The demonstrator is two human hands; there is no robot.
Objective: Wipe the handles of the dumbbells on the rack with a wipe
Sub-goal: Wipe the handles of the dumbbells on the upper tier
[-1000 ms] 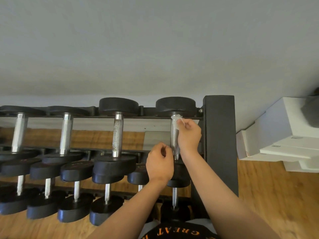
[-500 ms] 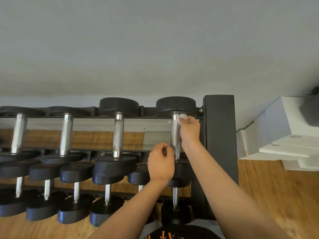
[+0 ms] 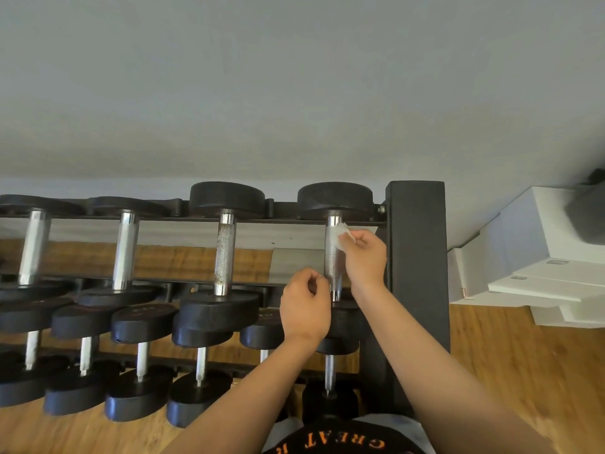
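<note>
facing grey wall [image 3: 294, 93]; pinching wipe [image 3: 343, 235] in right hand [image 3: 366, 257] at far end of rightmost handle [image 3: 332, 260] running toward body; curling left hand [image 3: 306, 303] nearer, hold unclear.

The dumbbell heads [image 3: 226, 198] are matt black, and so is the rack [image 3: 415, 244]. The handles [image 3: 126, 250] are bright silver with a fine knurled crosshatch. The third handle from the left [image 3: 225, 253] is speckled rusty brown. The wipe [image 3: 343, 235] is white and half see-through. The wall [image 3: 294, 93] is plain pale grey. The floor [image 3: 523, 362] is orange-brown wood grain, the boxes [image 3: 523, 257] are white, and the shirt [image 3: 343, 444] is black with orange lettering.
</note>
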